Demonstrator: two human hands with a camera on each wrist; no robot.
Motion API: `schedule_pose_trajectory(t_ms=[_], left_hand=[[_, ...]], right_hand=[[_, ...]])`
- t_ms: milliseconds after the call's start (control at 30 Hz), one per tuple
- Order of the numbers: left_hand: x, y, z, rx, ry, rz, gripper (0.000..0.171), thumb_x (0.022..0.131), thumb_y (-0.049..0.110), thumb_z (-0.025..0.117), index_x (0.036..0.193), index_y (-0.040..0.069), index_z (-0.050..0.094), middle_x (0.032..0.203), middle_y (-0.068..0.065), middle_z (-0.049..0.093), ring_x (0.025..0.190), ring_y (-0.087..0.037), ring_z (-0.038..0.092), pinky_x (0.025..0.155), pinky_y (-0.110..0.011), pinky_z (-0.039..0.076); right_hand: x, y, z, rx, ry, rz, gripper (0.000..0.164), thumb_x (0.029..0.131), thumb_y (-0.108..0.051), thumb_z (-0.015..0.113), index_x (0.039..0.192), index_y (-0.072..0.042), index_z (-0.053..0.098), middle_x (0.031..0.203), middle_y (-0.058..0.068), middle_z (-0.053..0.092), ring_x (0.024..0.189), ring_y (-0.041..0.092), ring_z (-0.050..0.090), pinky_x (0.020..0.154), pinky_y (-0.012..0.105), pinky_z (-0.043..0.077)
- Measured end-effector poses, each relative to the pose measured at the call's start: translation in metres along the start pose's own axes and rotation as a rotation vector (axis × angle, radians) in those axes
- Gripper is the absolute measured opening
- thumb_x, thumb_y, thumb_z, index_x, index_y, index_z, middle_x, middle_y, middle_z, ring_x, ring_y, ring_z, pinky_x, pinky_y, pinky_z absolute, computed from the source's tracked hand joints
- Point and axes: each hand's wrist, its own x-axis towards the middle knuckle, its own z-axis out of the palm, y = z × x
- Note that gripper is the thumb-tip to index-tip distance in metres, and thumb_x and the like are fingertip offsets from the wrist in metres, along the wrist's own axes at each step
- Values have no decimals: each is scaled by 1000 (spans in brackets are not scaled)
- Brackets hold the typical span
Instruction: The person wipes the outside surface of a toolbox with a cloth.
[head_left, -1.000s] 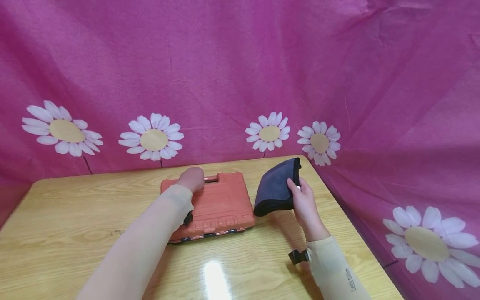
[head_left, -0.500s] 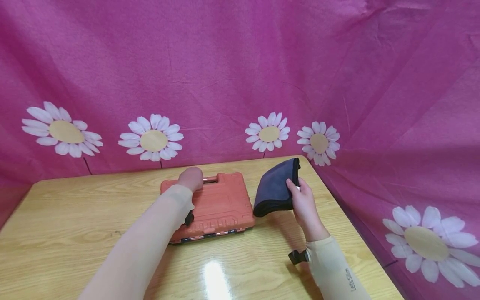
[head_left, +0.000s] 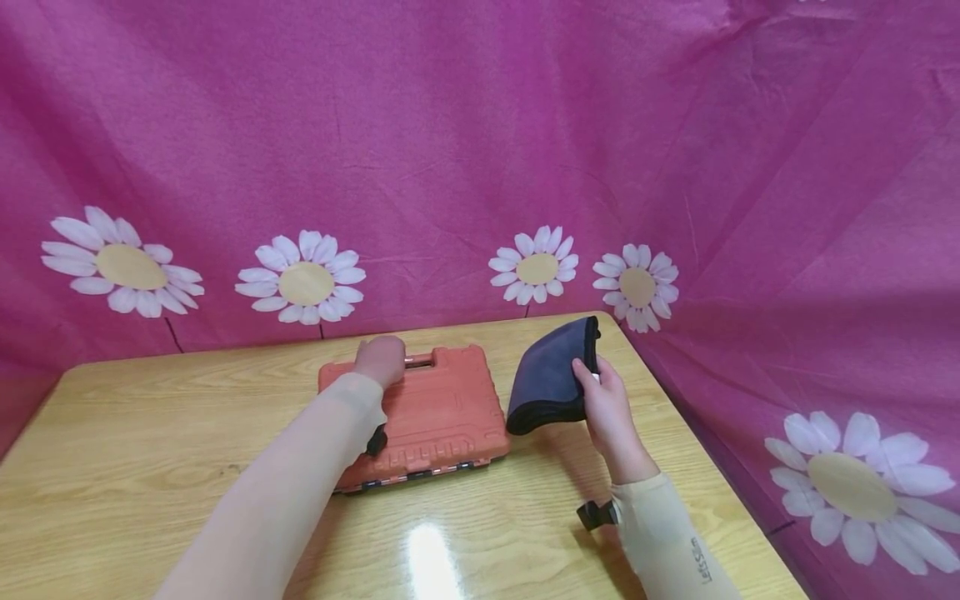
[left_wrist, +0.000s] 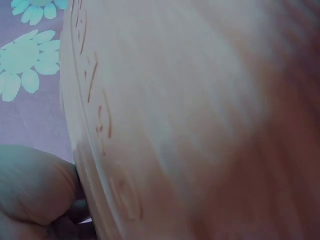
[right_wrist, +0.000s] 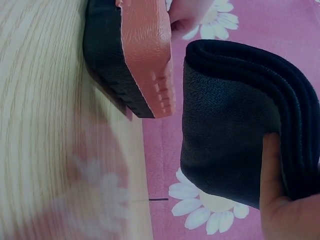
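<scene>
An orange hard-shell carrying case (head_left: 446, 408) with a black underside (right_wrist: 107, 47) lies on the table. My left hand (head_left: 381, 360) has its fingers curled at the handle on the case's far side. In the left wrist view the lid (left_wrist: 165, 115) fills most of the picture, and the hand (left_wrist: 35, 187) shows at the lower left. To the right of the case, my right hand (head_left: 609, 408) holds a folded grey cloth (head_left: 551, 371) with black edging, raised above the table. Its thumb (right_wrist: 271, 165) lies along the near face of the cloth; the other fingers are hidden behind.
The wooden table (head_left: 172, 433) has its far edge close to a pink curtain (head_left: 420, 167) with white daisies. Another stretch of curtain runs along the right side. Each wrist carries a black camera mount, the right one (head_left: 597, 514) close over the table.
</scene>
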Motion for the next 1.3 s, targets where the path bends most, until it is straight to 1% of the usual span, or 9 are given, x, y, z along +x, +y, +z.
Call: schedule_pose_trajectory(t_ms=[233,400,467,633,700,867,1033,1167,1300], left_hand=[[-6,1,-8,31,54,72,19,95,-6,55,93,3,71,100,-15,77,110,-37,70,122,-64,30],[-12,-1,-16,4,120,118,17,92,-9,56,88,2,68,91,-14,75,101,-36,71,117,-60,40],[-15,-1,-19,-19,131,130,16,92,-9,57,91,1,69,89,-13,73,95,-34,70,109,-54,49],[-23,-2,-28,-66,186,174,14,94,-6,58,98,0,70,92,-13,72,92,-32,68,89,-47,56],[-26,-3,-32,-70,223,197,13,96,-4,58,99,0,70,94,-15,72,94,-34,68,88,-47,56],[-35,-3,-42,-93,287,221,12,100,0,58,103,-2,70,98,-18,71,100,-37,68,90,-49,56],[-44,-3,-49,-108,344,242,8,100,0,61,99,-3,68,93,-18,68,96,-37,66,87,-50,55],[-49,0,-50,-101,391,255,7,99,-1,61,98,-3,67,91,-16,67,97,-36,65,104,-56,50],[-54,5,-54,-73,431,260,11,98,-3,60,107,-3,68,101,-18,69,107,-36,64,118,-60,38]], right_hand=[[0,0,1,15,15,-15,47,112,-28,44,150,-1,44,136,17,61,94,-2,69,87,16,58],[0,1,1,26,26,-43,46,111,-26,45,148,2,46,124,8,67,92,-2,70,85,16,58],[0,1,2,25,29,-54,45,111,-24,46,147,4,47,122,7,68,91,-3,70,85,17,58],[1,1,3,11,20,-55,46,111,-26,45,147,3,46,132,15,64,94,-3,69,87,16,58],[1,1,3,7,19,-50,46,112,-26,44,148,2,46,137,20,61,94,-4,69,87,15,57],[0,1,3,-1,20,-41,48,112,-28,44,149,2,45,143,24,57,94,-5,68,87,14,57],[0,0,4,-5,17,-35,48,111,-28,44,149,2,44,145,25,55,95,-5,68,87,13,56],[0,1,4,-7,17,-30,48,112,-27,44,150,1,44,146,25,54,95,-5,67,87,12,56],[0,0,4,-6,10,-30,49,112,-28,44,151,1,43,147,25,54,95,-5,67,87,12,55]])
